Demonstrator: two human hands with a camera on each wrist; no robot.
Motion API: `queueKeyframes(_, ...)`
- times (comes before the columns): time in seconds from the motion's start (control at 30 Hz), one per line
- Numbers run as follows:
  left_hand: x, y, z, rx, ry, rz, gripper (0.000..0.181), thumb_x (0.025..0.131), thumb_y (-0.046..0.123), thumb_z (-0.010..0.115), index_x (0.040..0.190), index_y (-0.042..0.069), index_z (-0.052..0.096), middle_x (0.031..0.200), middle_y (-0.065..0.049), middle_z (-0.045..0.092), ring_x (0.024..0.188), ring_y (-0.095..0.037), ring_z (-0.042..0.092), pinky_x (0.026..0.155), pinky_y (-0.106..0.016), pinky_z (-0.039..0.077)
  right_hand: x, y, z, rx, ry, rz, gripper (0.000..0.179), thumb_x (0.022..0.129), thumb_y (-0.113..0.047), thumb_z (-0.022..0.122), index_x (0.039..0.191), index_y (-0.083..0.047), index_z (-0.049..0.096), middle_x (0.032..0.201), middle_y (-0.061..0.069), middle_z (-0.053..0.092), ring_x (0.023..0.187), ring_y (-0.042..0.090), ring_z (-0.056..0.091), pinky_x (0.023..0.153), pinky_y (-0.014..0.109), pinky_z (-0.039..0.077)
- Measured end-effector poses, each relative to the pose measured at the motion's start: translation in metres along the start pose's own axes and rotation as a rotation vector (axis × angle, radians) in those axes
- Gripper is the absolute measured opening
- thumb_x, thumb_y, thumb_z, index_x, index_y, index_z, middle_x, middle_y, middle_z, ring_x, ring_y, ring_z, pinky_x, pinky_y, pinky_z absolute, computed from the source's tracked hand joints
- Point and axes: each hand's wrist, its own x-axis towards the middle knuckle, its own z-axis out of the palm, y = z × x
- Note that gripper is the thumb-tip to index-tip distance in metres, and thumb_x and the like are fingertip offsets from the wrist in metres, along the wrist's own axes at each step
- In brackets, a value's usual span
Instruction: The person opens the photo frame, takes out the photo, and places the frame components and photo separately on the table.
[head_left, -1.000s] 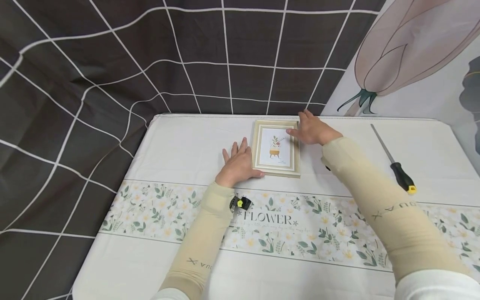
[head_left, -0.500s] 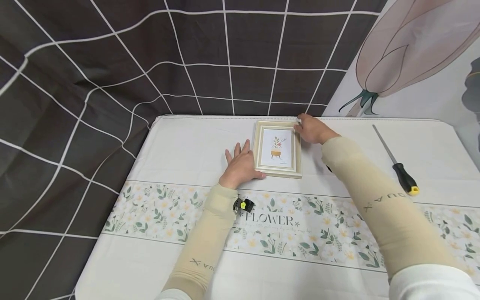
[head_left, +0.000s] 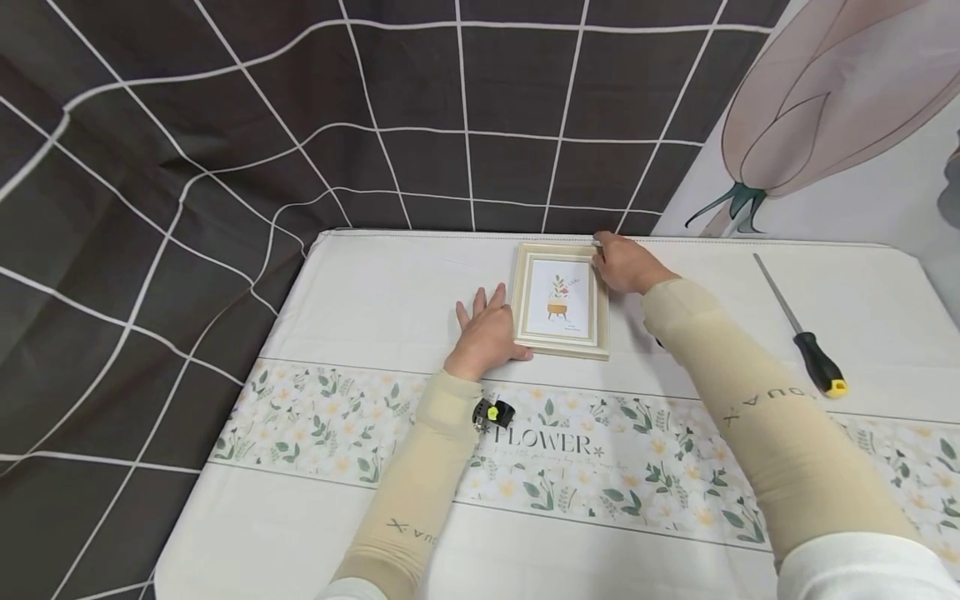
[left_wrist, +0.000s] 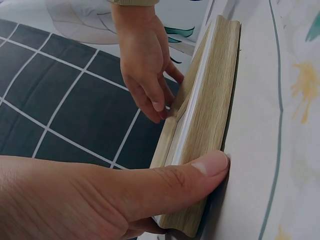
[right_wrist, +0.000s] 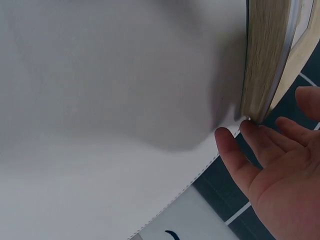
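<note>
A cream picture frame [head_left: 562, 302], holding a print of a potted plant, lies face up near the table's back edge. My left hand [head_left: 486, 335] is at its lower left corner, fingers spread along the left side. In the left wrist view the left thumb [left_wrist: 192, 172] presses the frame's near edge [left_wrist: 212, 100]. At the far right corner is my right hand [head_left: 628, 262]. The right wrist view shows the right hand's fingers [right_wrist: 260, 145] loosely extended, fingertips touching the frame's corner [right_wrist: 257, 107], with the thumb held apart.
A screwdriver [head_left: 801, 327] with a black and yellow handle lies on the right of the table. The white tablecloth [head_left: 390, 292] carries a floral band reading FLOWER. Behind the table hangs a dark cloth [head_left: 517, 167] with white grid lines, beside a flower-printed cloth [head_left: 795, 125].
My right thumb has drawn back from over the print to the frame's right edge, and the right fingers have moved in at the far corner. My left hand keeps its place.
</note>
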Motion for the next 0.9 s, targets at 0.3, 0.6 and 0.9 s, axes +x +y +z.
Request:
queueKeyframes(0.3,0.002,-0.002,0.003,0.021,0.006,0.004,0.077,0.075,0.035,0.089,0.137,0.0,0.06,0.166,-0.016,0.018,0.153,-0.041,0.003,0.116,-0.068,-0.003,-0.001,-0.003,0.007,0.017,0.049,-0.023,0.052,0.103,-0.013,0.036,0.148,0.014,0.032,0.151,0.033,0.035,0.144,0.044,0.03,0.12,0.05,0.022)
queueKeyframes(0.6,0.001,-0.002,0.002,0.027,0.021,0.012,0.077,0.074,0.035,0.089,0.138,0.003,0.06,0.165,-0.016,0.02,0.153,-0.041,0.005,0.116,-0.068,-0.002,0.003,-0.005,0.01,0.008,0.061,0.008,0.053,0.104,-0.012,0.036,0.15,0.012,0.027,0.151,0.035,0.034,0.144,0.045,0.031,0.119,0.052,0.023)
queueKeyframes(0.9,0.001,-0.002,0.002,0.038,0.027,0.01,0.07,0.074,0.036,0.089,0.13,0.001,0.066,0.165,-0.017,0.021,0.153,-0.041,0.005,0.117,-0.068,-0.002,0.003,-0.006,0.012,-0.012,0.07,0.028,0.053,0.103,-0.014,0.038,0.15,0.011,0.029,0.151,0.034,0.035,0.143,0.045,0.032,0.118,0.053,0.025)
